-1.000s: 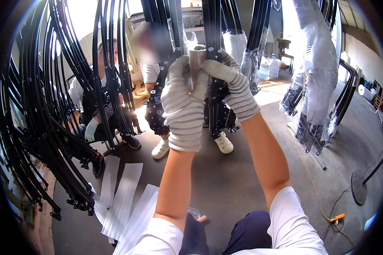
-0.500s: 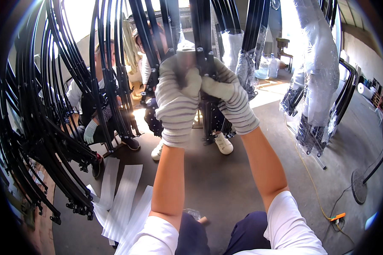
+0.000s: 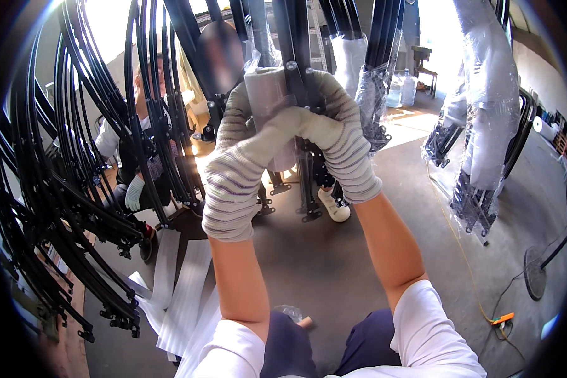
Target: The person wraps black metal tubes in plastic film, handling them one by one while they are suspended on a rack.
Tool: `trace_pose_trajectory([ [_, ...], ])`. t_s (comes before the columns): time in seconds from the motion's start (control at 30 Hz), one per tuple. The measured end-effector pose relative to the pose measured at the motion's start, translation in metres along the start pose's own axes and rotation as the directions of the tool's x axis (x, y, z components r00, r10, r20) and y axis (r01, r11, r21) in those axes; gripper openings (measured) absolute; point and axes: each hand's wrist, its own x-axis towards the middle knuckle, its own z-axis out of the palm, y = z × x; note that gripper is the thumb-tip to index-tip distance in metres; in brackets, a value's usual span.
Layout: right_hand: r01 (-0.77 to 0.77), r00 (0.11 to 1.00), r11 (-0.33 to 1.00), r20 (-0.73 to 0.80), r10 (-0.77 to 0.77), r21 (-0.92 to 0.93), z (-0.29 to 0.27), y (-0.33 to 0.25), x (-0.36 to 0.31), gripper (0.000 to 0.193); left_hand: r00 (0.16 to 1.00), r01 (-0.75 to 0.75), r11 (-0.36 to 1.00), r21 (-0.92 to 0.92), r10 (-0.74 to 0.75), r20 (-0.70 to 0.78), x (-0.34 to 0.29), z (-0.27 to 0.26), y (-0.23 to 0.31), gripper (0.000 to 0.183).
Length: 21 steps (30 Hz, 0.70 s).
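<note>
In my left hand [image 3: 236, 160], gloved in striped knit, is a pale roll of stretch film [image 3: 268, 91]. The fingers curl round its left side, and the thumb reaches across toward my other thumb. My right hand [image 3: 340, 138], in the same kind of glove, closes round the upright black metal tubes [image 3: 292, 38] just right of the roll. Clear film hangs along the tubes above the roll. The tubes' lower ends, with small flat brackets, show below my hands. My right fingertips are hidden behind the tubes.
Bundles of black curved tubes [image 3: 57, 157] hang at the left. At the right hang film-wrapped bundles [image 3: 485, 107]. White foam strips [image 3: 186, 283] lie on the floor, and a cable with an orange connector [image 3: 503, 319] lies at right. Two people are beyond the tubes.
My left hand has moved left and slightly down and turned, so the film roll now shows more fully beside the tubes. My right hand stays at the tubes.
</note>
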Motion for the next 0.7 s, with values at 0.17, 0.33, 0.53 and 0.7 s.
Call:
trace_pose_trajectory([
  [0.17,-0.082,0.997,0.995,0.004,0.082,0.053,0.001,-0.016,-0.008,0.047,0.991,0.026,0.998,0.064,-0.034,0.129,0.0,-0.013,0.005,0.055],
  [0.33,-0.064,0.998,0.998,0.019,0.064,0.0,0.007,-0.017,-0.004,0.047,0.949,-0.049,0.975,-0.217,0.113,0.295,-0.007,-0.029,-0.003,0.045],
  [0.53,-0.078,0.997,0.997,0.011,0.078,0.006,0.002,-0.018,-0.003,0.044,0.979,0.066,0.979,-0.193,-0.026,0.201,-0.009,-0.02,-0.004,0.05],
  [0.7,-0.101,0.994,0.993,0.039,0.099,0.052,-0.004,-0.026,-0.004,0.044,0.975,0.043,0.979,-0.201,0.003,0.224,-0.007,-0.021,-0.011,0.044],
])
